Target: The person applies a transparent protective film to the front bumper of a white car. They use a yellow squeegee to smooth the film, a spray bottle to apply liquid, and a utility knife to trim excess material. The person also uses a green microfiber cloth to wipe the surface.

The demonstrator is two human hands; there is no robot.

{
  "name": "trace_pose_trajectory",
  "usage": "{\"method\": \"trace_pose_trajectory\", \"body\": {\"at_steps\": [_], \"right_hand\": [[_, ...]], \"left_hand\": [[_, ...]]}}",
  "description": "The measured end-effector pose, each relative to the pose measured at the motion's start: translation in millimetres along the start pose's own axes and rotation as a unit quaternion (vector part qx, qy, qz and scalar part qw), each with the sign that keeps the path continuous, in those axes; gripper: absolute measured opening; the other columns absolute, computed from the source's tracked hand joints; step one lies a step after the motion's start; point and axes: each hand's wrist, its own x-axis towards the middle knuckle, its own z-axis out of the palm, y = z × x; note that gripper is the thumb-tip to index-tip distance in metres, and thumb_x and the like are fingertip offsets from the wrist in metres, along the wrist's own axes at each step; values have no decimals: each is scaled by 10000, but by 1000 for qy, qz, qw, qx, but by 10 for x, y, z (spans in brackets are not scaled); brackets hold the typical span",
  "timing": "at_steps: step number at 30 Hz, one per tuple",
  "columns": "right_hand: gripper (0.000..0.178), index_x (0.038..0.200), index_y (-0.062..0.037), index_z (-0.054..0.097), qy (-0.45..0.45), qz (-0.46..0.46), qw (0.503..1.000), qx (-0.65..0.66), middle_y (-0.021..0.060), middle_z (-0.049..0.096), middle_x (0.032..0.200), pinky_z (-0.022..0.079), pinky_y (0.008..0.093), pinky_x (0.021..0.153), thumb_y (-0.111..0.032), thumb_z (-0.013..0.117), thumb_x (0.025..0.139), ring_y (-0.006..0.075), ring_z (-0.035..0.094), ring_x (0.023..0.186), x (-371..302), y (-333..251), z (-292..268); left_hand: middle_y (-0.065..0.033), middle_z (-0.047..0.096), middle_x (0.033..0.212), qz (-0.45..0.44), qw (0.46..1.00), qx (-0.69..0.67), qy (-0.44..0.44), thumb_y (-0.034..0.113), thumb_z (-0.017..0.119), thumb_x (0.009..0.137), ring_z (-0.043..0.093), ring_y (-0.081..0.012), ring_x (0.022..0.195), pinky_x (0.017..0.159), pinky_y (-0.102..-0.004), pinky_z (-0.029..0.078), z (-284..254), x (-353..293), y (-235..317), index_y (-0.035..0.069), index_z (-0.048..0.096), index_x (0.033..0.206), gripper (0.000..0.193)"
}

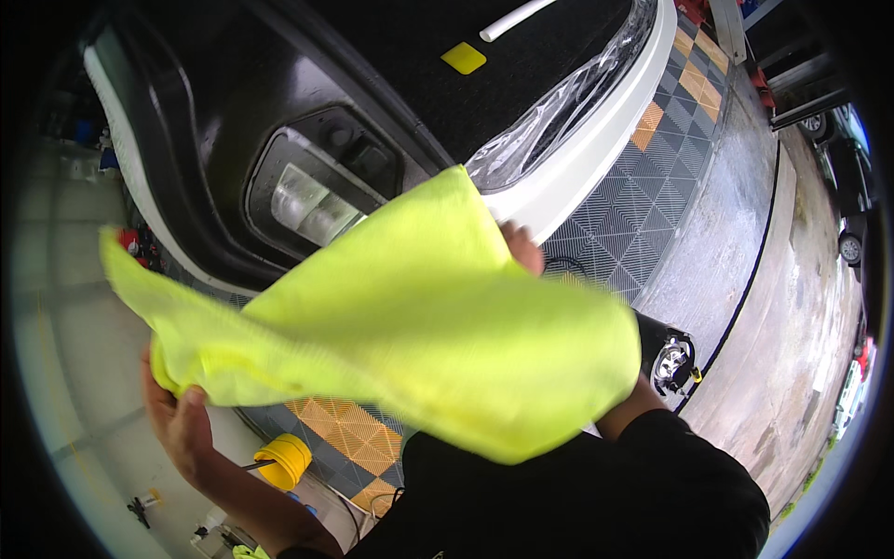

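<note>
A bright yellow-green cloth (pixel 419 317) spreads across the middle of the head view, blurred by motion. My left hand (pixel 177 419) grips its bunched lower left end, with the thumb on the near side. The cloth covers most of my right hand (pixel 523 249); only a few blurred fingers show past its right edge, beside the white car edge. Whether they pinch the cloth or rest on the car I cannot tell. Beyond the cloth is a white car body part (pixel 568 182) with a glossy black panel (pixel 223 121) and a clear lamp (pixel 307 200).
A small yellow card-like piece (pixel 464 58) and a white stick (pixel 512 20) lie on a dark surface. Crumpled clear film (pixel 559 102) runs along the white edge. Below stands a yellow bucket (pixel 287 459) on grey and orange floor tiles (pixel 349 433). Parked cars (pixel 843 186) stand far right.
</note>
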Motion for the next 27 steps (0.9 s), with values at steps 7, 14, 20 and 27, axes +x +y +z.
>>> {"method": "trace_pose_trajectory", "body": {"at_steps": [7,14,20,27], "right_hand": [[359,1227,-62,608,-282,-424,857,76,135,655,1160,550,379,836,-241,612,916,259,641,1019,-1753,-1359,1979],[358,1233,-22,591,-223,-81,901,364,118,692,1050,554,384,855,-96,648,888,262,679,913,-860,-71,978],[383,1233,45,508,27,85,879,469,169,639,1099,585,453,768,-52,615,878,299,676,919,111,857,146],[406,1170,91,566,77,176,740,644,195,670,1036,560,408,772,-133,648,842,308,683,948,25,390,648]], "left_hand": [[-53,679,1002,-401,913,-78,-20,165,667,881,614,-157,895,816,-334,470,-403,-2265,-1411,-17,658,1124,304],[-190,575,1359,-227,781,-575,93,252,555,954,547,-345,1270,1099,-493,419,-425,-2568,-1832,-25,508,1357,491],[-163,574,1359,-241,854,-457,59,295,554,964,577,-320,1228,1043,-466,467,-1228,-2212,-2016,2,461,1398,532],[-137,649,1214,-378,853,-359,44,206,686,879,639,-257,1106,961,-406,517,-1005,-2044,-1880,-20,553,1273,473]]}}
